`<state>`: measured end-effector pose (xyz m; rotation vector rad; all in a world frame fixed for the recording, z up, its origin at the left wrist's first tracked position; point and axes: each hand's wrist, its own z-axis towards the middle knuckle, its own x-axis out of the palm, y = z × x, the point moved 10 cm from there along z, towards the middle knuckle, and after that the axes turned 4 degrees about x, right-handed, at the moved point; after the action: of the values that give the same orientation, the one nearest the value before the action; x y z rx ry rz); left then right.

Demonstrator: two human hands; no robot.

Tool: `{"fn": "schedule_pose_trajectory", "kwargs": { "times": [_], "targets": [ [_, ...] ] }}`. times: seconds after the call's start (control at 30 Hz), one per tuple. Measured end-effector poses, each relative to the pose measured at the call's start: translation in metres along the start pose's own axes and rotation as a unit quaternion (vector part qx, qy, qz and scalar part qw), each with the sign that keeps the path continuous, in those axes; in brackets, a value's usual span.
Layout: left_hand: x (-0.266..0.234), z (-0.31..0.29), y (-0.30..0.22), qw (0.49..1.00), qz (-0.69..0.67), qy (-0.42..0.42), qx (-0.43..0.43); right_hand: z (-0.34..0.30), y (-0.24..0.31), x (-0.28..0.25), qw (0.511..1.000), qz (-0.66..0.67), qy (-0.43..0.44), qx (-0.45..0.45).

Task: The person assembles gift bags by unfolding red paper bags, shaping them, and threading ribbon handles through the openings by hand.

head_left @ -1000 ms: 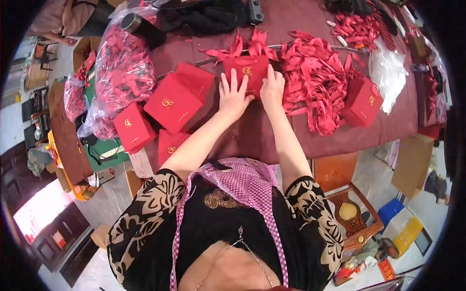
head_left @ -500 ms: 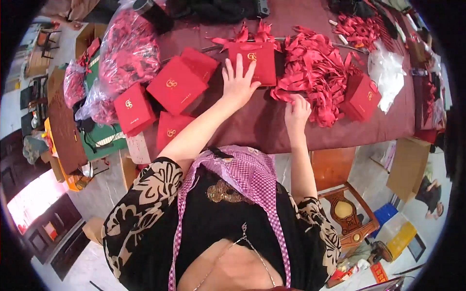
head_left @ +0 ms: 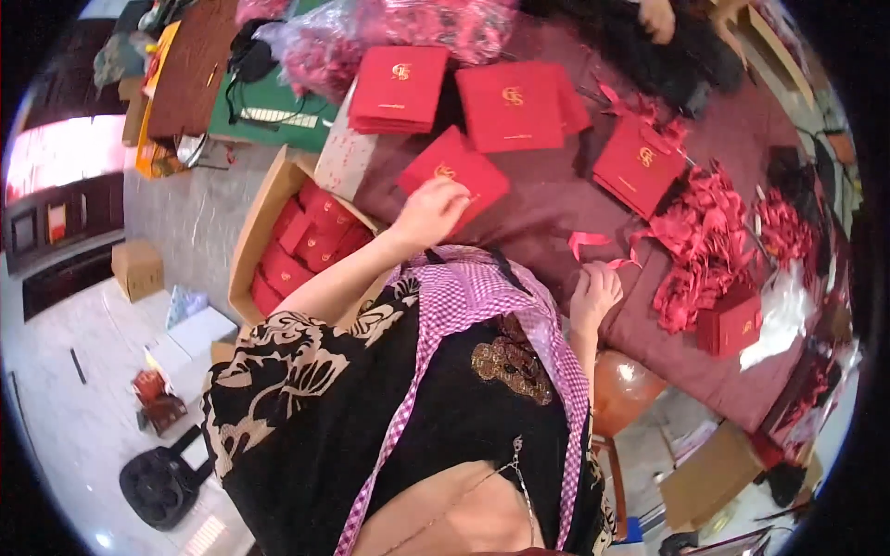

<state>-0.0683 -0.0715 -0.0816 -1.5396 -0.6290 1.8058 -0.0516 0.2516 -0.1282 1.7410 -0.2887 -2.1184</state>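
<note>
My left hand (head_left: 432, 213) is over a flat red gift bag (head_left: 471, 165) near the table's front edge, its curled fingers pressed together on the bag. My right hand (head_left: 596, 291) pinches a red ribbon (head_left: 588, 243) close to the front edge, to the left of a heaped pile of red ribbons (head_left: 697, 236). Beyond the ribbon, another red gift bag (head_left: 638, 167) with gold print lies flat. Farther left are a stack of red gift bags (head_left: 399, 91) and more red gift bags (head_left: 510, 116) lying overlapped.
A cardboard box (head_left: 243, 264) holding red packages stands left of the table, below its edge. Clear plastic sacks of red ribbon (head_left: 440, 28) lie at the back. At the right are a small red stack (head_left: 730, 320) and a white plastic bag (head_left: 783, 310). Another person's hand (head_left: 658, 20) shows at the far edge.
The view has turned to the left. My left hand has moved from the far gift bag to the near one at the left. My right hand has drawn a ribbon away from the pile.
</note>
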Motion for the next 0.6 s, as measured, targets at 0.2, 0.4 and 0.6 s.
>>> {"fn": "schedule_pose_trajectory", "kwargs": {
  "times": [0.2,0.4,0.6],
  "targets": [
    [-0.056,-0.006,0.056,0.979,0.121,-0.152,-0.064,0.016,0.040,0.012,0.964,0.229,0.118,0.058],
    [-0.013,0.026,0.082,0.967,0.220,-0.077,-0.100,0.033,0.047,0.000,0.807,0.538,0.169,0.176],
    [-0.011,0.036,0.069,0.953,0.283,-0.090,-0.060,0.030,-0.003,-0.007,0.874,0.363,0.283,0.156]
  ]
}}
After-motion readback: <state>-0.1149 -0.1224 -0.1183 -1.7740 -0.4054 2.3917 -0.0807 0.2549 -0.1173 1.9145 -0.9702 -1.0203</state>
